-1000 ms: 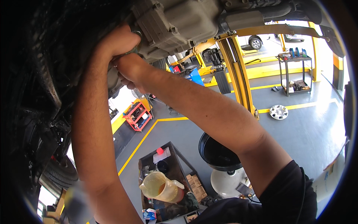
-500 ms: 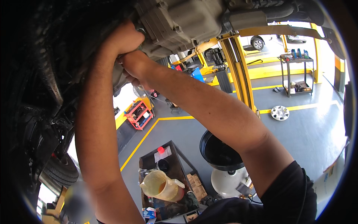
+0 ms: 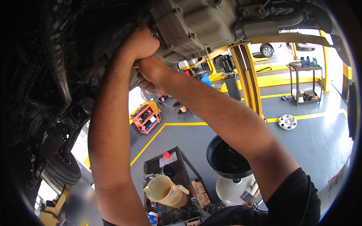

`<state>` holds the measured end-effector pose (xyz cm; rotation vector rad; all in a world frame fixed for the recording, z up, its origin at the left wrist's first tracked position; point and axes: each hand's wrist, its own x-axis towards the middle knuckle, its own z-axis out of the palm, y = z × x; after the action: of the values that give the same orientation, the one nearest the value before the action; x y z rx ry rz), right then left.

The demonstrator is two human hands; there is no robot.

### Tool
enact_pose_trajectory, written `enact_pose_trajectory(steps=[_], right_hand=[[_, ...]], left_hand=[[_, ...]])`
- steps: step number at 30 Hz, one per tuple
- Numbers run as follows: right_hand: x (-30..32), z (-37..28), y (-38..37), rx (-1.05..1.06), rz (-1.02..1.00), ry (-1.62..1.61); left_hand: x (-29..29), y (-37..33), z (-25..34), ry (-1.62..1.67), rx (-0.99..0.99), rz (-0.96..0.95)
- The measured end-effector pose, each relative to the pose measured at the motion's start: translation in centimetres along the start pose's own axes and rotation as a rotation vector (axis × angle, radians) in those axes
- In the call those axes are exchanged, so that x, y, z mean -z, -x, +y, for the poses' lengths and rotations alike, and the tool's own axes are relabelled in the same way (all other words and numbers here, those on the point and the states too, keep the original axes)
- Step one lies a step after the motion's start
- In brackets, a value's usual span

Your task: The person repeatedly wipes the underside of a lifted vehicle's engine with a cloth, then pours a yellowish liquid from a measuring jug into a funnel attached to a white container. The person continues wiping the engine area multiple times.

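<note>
Both my arms reach up to the underside of a raised car, beside a ribbed grey metal casing (image 3: 196, 28). My left hand (image 3: 144, 43) is bent at the wrist, its fingers turned away behind the hand and hidden. Just below it and touching it, my right hand (image 3: 151, 74) has its fingers curled inward. What the right hand grips, if anything, is hidden behind it. Dark car parts surround both hands at the left.
Below stand a dark cart (image 3: 154, 166) bearing a translucent measuring jug (image 3: 158, 190) of amber liquid, and a black drain funnel (image 3: 217, 152) on a white tank (image 3: 230, 190). A yellow lift post (image 3: 249, 81), a red tool cart (image 3: 145, 118) and a wheel cover (image 3: 287, 122) lie beyond.
The whole scene has shifted slightly right and down in the picture. Both hands keep their place beside the casing, still together and with much the same pose.
</note>
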<state>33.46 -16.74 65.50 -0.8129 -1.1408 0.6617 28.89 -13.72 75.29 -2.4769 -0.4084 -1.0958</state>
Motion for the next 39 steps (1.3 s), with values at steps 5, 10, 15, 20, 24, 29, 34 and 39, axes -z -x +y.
enact_pose_trajectory(steps=[5, 10, 15, 20, 24, 29, 34, 39], right_hand=[[0.7, -0.1, -0.3, -0.002, -0.052, -0.017], [0.8, 0.1, -0.3, 0.024, -0.057, 0.0], [0.7, 0.0, 0.4, 0.029, -0.053, -0.001], [0.3, 0.0, 0.6, 0.032, -0.018, -0.007], [0.1, 0.0, 0.4, 0.038, -0.01, -0.002], [0.1, -0.3, 0.1, 0.045, 0.034, -0.049], [0.0, 0.0, 0.2, 0.025, 0.02, -0.098], [-0.2, 0.3, 0.1, -0.018, -0.012, -0.098]], left_hand=[[-0.4, -0.6, 0.0, -0.038, -0.002, -0.011], [-1.0, -0.5, -0.3, -0.031, -0.016, 0.019], [-1.3, -0.3, -0.3, -0.052, -0.07, 0.069], [-1.6, -0.7, -0.8, -0.046, -0.066, 0.046], [-1.7, -1.1, -1.2, -0.015, -0.099, 0.037], [-0.9, -0.9, -1.6, 0.128, -0.039, -0.045], [1.0, -1.7, -1.7, 0.239, 0.122, -0.37], [1.7, -0.5, -2.0, 0.297, 0.207, -0.269]])
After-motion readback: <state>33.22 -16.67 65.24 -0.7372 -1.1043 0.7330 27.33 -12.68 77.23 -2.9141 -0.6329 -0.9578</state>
